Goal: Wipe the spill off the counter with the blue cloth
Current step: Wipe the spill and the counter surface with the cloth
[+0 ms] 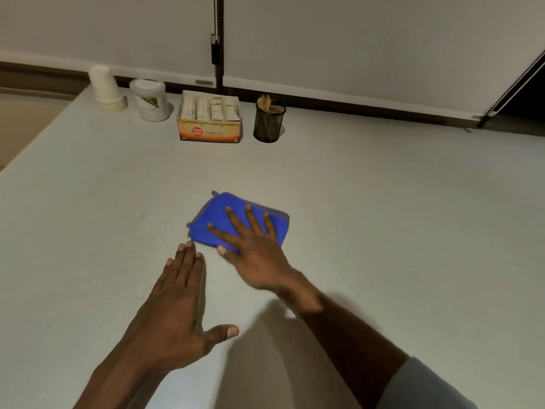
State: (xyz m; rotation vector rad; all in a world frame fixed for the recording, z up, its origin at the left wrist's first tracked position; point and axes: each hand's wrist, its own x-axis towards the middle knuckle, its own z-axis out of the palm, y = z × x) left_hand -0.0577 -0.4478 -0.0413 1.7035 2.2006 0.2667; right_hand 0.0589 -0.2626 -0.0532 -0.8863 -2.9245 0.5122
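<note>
Two bare hands rest on a pale table (383, 202): the right hand (253, 246) lies flat with fingers (233, 216) spread on a folded blue cloth (218, 214) mid-table, the left hand (177, 299) flat beside it, fingers together, thumb out. Along the far edge stand one stack of paper cups (106, 90), one lidded white canister (149, 100), one open cardboard box (210, 118) holding four rows of sachets, its red label unreadable, and one black mesh cup (269, 122) of wooden stirrers.

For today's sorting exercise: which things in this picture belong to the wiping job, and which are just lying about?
Part of the job:
blue cloth, folded
right hand, pressed flat on it
counter
left hand, flat beside the cloth

Just lying about, along the back:
stack of paper cups
white tub
box of sachets
mesh pot of sticks
</note>
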